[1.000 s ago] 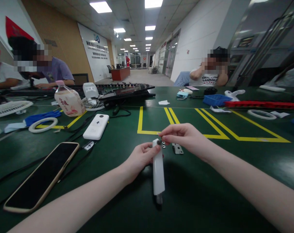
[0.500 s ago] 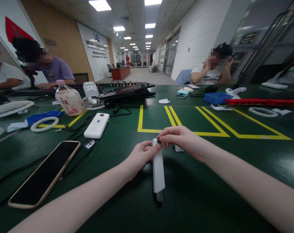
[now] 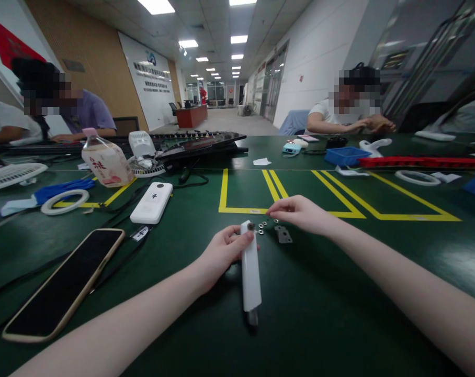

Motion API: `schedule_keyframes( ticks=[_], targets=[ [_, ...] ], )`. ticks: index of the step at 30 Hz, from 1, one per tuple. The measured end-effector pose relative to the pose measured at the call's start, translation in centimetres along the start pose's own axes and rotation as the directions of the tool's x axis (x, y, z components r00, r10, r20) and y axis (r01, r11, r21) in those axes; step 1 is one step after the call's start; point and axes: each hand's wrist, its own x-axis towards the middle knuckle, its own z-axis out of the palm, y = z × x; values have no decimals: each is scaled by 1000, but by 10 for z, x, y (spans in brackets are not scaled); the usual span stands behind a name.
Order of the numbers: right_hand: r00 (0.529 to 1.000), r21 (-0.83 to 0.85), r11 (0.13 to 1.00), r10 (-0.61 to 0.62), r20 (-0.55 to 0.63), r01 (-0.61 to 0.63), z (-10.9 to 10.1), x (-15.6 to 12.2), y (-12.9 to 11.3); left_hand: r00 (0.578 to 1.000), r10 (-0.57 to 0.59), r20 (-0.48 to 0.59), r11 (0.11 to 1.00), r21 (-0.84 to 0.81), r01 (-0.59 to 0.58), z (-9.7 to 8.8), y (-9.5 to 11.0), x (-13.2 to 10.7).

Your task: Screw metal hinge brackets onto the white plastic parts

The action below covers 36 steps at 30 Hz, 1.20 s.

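Observation:
My left hand (image 3: pixel 232 248) is closed around a long white bar-shaped piece (image 3: pixel 251 277), which slants toward me over the green table. A dark tip sticks out of its near end, and a small dark round metal part (image 3: pixel 250 226) sits at its far end by my thumb. Beyond and to the right, my right hand (image 3: pixel 296 210) is held low with thumb and fingertips pinched together; whatever is between them is too small to make out. Several small metal rings (image 3: pixel 261 232) lie on the table beneath it, beside a grey metal plate with holes (image 3: pixel 283 234).
At left lie a phone (image 3: pixel 65 285), a white power bank (image 3: pixel 151 203) with black cords, and a white ring (image 3: pixel 65 202). A drink bottle (image 3: pixel 108 161) stands behind them. Yellow tape (image 3: pixel 253 211) marks the table ahead. A blue tray (image 3: pixel 345 156) sits far right. Other people sit across.
My right hand has left the bar's far end and moved slightly up and right, uncovering the rings and plate. My left hand keeps its hold on the bar. The person opposite has lowered their hands.

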Motion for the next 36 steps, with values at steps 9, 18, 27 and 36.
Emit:
schedule_keyframes(
  ticks=[9, 18, 27, 36],
  targets=[
    [989, -388, 922, -68, -135, 10, -14, 7, 47, 1000, -13, -28, 1000, -11, 13, 3, 2, -1],
    [985, -425, 904, -113, -134, 45, -1, 16, 57, 1000, 3, -14, 1000, 4, -3, 3, 1, -2],
    [984, -430, 901, -130, -121, 67, -4, 14, 56, 1000, -6, -12, 1000, 17, 6, 1, 1, -1],
    [984, -455, 890, -109, -142, 33, 1, 16, 50, 1000, -9, -2, 1000, 10, 9, 1, 1, -1]
  ],
)
